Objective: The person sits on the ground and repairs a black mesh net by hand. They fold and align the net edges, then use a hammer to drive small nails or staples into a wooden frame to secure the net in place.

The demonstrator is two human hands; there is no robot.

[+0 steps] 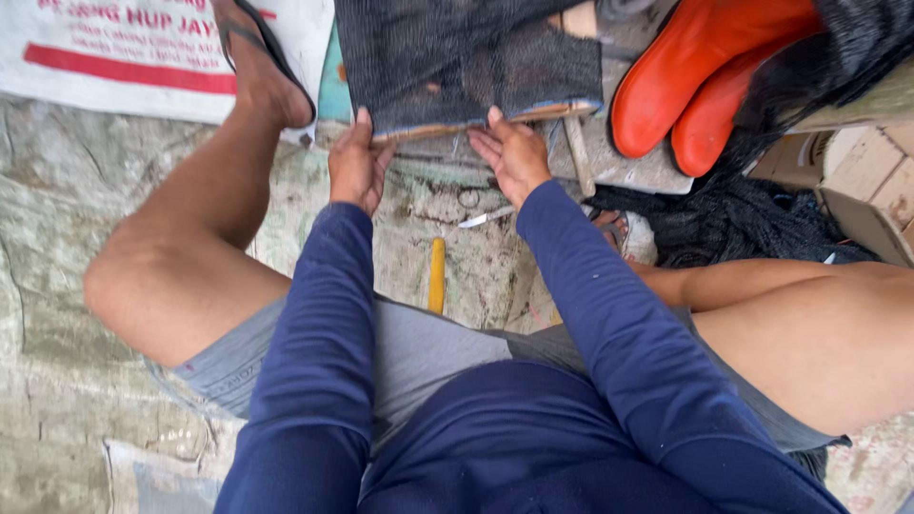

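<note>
Black netting (466,57) is stretched over a wooden board (495,119) in front of me, its near edge running just past my fingertips. My left hand (357,167) rests against the left part of that edge, fingers straight and held together, thumb up beside the mesh; it is flat rather than curled, pressing and not clasping anything. My right hand (514,152) sits further along the same edge, palm turned partly up, fingers loosely spread and extended, their tips touching the board's lower rim. Neither hand has closed round anything.

Between my forearms, on the stained ground cover (57,190), a small knife (484,218) with a pale blade lies just below my right wrist, and a yellow handle (437,274) lies nearer my lap, pointing away from me. I cannot tell what tool the handle belongs to. A wooden stick (577,155) lies beside the board's right corner.

My left foot in a dark sandal (271,57) rests on a white printed sack (124,52) beside the netting. To the right stand a pair of orange rubber boots (705,86), with a heap of loose black net (743,219) under them and cardboard boxes (857,181) at the far right.
</note>
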